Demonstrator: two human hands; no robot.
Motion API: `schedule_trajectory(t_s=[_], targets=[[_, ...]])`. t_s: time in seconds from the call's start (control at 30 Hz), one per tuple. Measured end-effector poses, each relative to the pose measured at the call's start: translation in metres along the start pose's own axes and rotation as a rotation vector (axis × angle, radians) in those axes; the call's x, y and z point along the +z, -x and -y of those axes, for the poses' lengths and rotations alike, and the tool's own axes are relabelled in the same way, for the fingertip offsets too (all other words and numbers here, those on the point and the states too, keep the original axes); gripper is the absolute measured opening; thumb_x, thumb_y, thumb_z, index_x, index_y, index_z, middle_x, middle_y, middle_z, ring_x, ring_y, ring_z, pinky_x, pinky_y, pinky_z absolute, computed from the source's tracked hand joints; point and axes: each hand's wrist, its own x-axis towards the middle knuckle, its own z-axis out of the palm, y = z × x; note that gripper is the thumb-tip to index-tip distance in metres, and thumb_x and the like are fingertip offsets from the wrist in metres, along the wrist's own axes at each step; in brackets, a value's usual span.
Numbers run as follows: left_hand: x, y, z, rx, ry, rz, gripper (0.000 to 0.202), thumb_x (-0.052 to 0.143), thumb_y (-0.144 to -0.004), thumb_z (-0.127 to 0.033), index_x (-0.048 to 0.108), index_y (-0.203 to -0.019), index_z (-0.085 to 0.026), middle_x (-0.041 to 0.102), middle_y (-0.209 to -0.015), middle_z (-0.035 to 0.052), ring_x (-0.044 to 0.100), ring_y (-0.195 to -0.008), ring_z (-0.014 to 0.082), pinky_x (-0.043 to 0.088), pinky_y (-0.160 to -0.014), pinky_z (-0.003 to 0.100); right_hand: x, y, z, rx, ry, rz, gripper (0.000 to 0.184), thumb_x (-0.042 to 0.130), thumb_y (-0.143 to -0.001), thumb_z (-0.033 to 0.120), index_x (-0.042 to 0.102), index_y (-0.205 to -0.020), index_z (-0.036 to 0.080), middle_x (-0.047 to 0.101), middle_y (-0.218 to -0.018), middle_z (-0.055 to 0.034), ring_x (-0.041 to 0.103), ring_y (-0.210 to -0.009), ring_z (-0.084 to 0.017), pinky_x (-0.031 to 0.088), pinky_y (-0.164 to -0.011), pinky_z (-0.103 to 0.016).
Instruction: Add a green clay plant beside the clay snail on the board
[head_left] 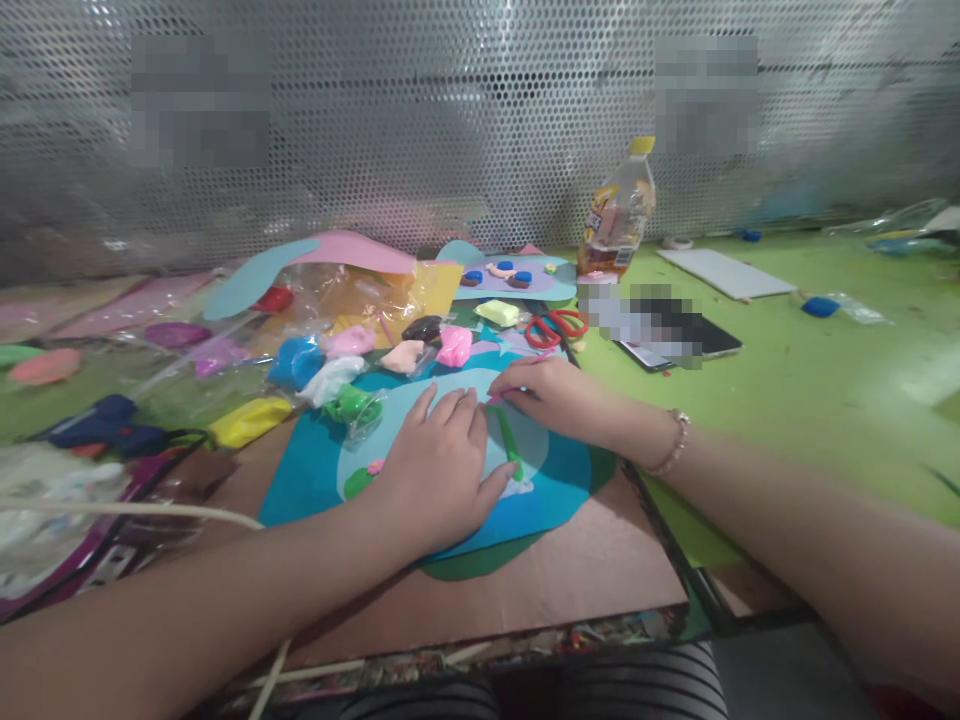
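Note:
My left hand [442,465] lies with fingers spread on a blue paper sheet [300,480] that has a light-blue oval on it. Beside its thumb, a green clay stem [510,440] runs down to a white clay patch [519,488]. A green clay leaf [358,483] with a small pink flower [375,467] sits left of that hand. My right hand [544,390] is pinched at the top of the stem, holding a thin pink piece [498,399], partly hidden by the fingers; whether it is clay or a tool is unclear.
Soft clay packs, including a green one [352,405] and a yellow one [251,422], lie behind and left of the sheet. Red-handled scissors [555,328], a drink bottle [616,220] and a phone [667,330] stand or lie farther back. A pale cable [150,509] crosses at left.

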Motion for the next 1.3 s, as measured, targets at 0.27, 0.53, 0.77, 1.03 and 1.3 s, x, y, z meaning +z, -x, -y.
schedule_trajectory(t_s=[0.27, 0.53, 0.77, 1.03, 1.3], targets=[[0.001, -0.001, 0.000, -0.003, 0.006, 0.024, 0.059, 0.034, -0.089, -0.046, 0.054, -0.121, 0.000, 0.053, -0.125, 0.0213, 0.044, -0.118, 0.0337, 0.022, -0.105, 0.053, -0.003, 0.001, 0.004, 0.006, -0.021, 0.016, 0.025, 0.046, -0.082, 0.009, 0.069, -0.090, 0.017, 0.070, -0.088, -0.0040, 0.061, -0.082, -0.014, 0.045, -0.074, -0.026], [0.002, -0.001, 0.000, -0.008, -0.007, 0.035, 0.061, 0.031, -0.090, -0.047, 0.052, -0.123, 0.000, 0.054, -0.123, 0.0205, 0.044, -0.118, 0.0326, 0.020, -0.106, 0.051, 0.000, 0.001, 0.000, 0.026, -0.007, -0.020, 0.024, 0.048, -0.082, 0.010, 0.069, -0.090, 0.017, 0.070, -0.088, -0.0036, 0.062, -0.082, -0.015, 0.046, -0.074, -0.026], [0.003, -0.002, 0.000, -0.021, 0.010, 0.034, 0.062, 0.033, -0.090, -0.048, 0.049, -0.125, 0.001, 0.052, -0.126, 0.0214, 0.042, -0.120, 0.0325, 0.021, -0.105, 0.051, -0.002, 0.001, 0.001, 0.033, 0.007, -0.032, 0.024, 0.049, -0.080, 0.009, 0.069, -0.088, 0.018, 0.071, -0.088, -0.0022, 0.063, -0.083, -0.016, 0.046, -0.074, -0.026], [0.002, 0.000, 0.001, -0.031, 0.007, 0.061, 0.062, 0.031, -0.090, -0.049, 0.046, -0.129, -0.002, 0.050, -0.129, 0.0183, 0.042, -0.119, 0.0325, 0.020, -0.105, 0.052, -0.013, 0.002, 0.004, 0.033, -0.050, -0.016, 0.023, 0.049, -0.076, 0.006, 0.068, -0.084, 0.017, 0.071, -0.084, -0.0019, 0.063, -0.077, -0.014, 0.045, -0.068, -0.023], [0.001, -0.001, 0.001, -0.032, 0.012, 0.054, 0.060, 0.032, -0.090, -0.049, 0.048, -0.126, -0.004, 0.052, -0.126, 0.0168, 0.044, -0.116, 0.0319, 0.023, -0.104, 0.052, -0.009, 0.002, 0.004, -0.012, -0.088, 0.033, 0.023, 0.049, -0.078, 0.006, 0.067, -0.085, 0.017, 0.070, -0.084, -0.0022, 0.061, -0.076, -0.013, 0.044, -0.067, -0.022]])
